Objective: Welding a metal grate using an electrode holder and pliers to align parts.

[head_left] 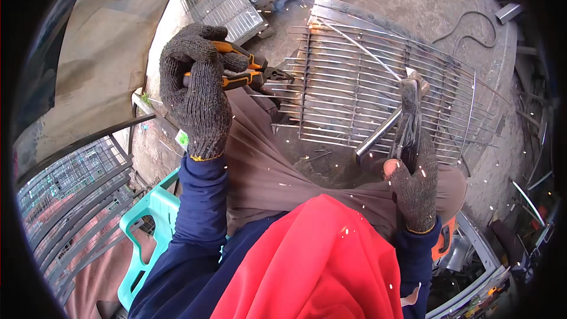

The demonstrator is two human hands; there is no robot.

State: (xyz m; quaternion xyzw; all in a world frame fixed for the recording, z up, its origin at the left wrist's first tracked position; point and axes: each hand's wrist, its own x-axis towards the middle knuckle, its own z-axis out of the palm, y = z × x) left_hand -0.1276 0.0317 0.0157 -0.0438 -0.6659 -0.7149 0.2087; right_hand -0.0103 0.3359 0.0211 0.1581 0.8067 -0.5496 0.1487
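My left hand (198, 85), in a dark knitted glove, is closed around orange-and-black pliers (239, 77). The pliers' jaws are at the left rod ends of a metal grille (354, 91); I cannot tell whether they grip a rod. My right hand (416, 180), gloved with a bare thumb tip showing, is closed on a dark welding electrode holder (409, 115). A thin welding rod (360, 47) runs from its head toward the grille's upper left corner, where there is an orange glow. Bright sparks scatter through the air.
Finished-looking grilles (227, 6) lie at the upper left. A turquoise plastic stool (156, 207) is at the lower left, near a barred rack (82, 224). A cable (478, 15) curls on the concrete floor. Metal scraps (531, 201) line the right side. Red cloth (313, 260) covers the lower middle.
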